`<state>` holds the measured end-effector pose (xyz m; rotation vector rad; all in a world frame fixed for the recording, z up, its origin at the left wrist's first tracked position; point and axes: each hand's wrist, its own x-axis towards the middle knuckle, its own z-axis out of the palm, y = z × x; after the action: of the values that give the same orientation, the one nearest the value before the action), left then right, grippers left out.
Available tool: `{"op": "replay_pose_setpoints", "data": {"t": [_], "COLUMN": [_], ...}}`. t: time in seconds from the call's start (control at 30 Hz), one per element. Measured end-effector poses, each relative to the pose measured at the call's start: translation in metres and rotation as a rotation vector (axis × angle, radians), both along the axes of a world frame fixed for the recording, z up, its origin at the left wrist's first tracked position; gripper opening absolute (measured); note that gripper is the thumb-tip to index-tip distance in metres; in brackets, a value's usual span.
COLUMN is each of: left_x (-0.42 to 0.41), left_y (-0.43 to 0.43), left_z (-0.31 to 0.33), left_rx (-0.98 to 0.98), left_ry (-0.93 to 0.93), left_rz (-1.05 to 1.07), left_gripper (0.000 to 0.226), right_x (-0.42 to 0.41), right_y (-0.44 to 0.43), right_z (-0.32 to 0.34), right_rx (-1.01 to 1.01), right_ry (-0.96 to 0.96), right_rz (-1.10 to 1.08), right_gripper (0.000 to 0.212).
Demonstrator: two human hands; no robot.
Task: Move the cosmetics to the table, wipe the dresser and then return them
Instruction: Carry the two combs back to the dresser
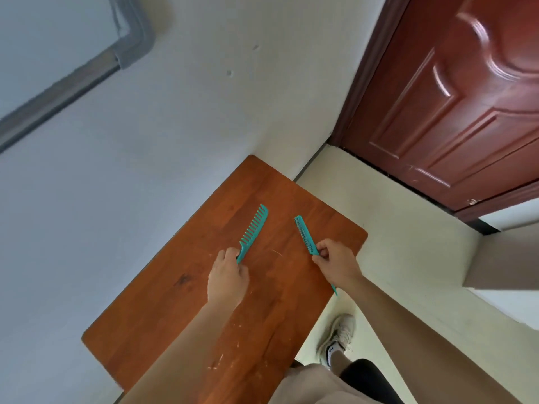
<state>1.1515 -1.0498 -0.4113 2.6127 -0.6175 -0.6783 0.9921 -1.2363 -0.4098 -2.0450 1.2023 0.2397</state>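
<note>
A brown wooden table point(189, 301) stands against the white wall. My left hand point(229, 277) grips the handle of a teal wide-tooth comb point(254, 228), whose toothed end points away from me and lies low over the tabletop. My right hand point(335, 263) holds a teal fine-tooth tail comb point(303, 233) near its middle. Its thin tail sticks out behind my wrist, past the table's right edge. Whether either comb touches the wood, I cannot tell.
A dark red panelled door point(455, 97) stands at the right behind the table. Pale floor point(393, 243) runs along the table's right side, where my foot in a white shoe point(339, 336) stands. A grey pipe point(87, 65) crosses the wall at the upper left.
</note>
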Motion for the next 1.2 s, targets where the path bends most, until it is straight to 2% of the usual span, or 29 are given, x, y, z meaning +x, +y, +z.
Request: {"op": "replay_pose_setpoints", "data": {"t": [0.2,0.33,0.5,0.73,0.93,1.13,1.2], "left_x": [-0.018,-0.069,-0.172,-0.389,-0.572,-0.693,-0.729], "left_y": [-0.082,-0.144,-0.215,-0.264,-0.288,-0.318,-0.337], "left_z": [0.059,0.105,0.17,0.237,0.257,0.255,0.247], "left_rx": [-0.264,-0.461,-0.687,-0.989,-1.086,-1.097,-1.085], "left_ry": [0.095,0.029,-0.028,-0.015,0.037,0.005,-0.011], "left_rz": [-0.143,-0.336,-0.548,-0.748,-0.929,-1.133,-1.186], "left_gripper": [0.022,0.014,0.017,0.024,0.022,0.015,0.02], "right_x": [-0.069,-0.133,-0.249,-0.464,-0.648,-0.765,-0.798], "right_y": [-0.04,-0.066,-0.079,-0.074,-0.062,-0.075,-0.086], "right_z": [0.062,0.108,0.166,0.229,0.238,0.216,0.206], "right_rx": [-0.1,-0.212,-0.335,-0.495,-0.556,-0.548,-0.549], "right_ry": [-0.192,-0.347,-0.533,-0.764,-0.8,-0.824,-0.827], "right_rz": [-0.328,-0.54,-0.731,-1.013,-1.225,-1.371,-1.404], "right_gripper": [0.014,0.014,0.012,0.01,0.009,0.011,0.01]}}
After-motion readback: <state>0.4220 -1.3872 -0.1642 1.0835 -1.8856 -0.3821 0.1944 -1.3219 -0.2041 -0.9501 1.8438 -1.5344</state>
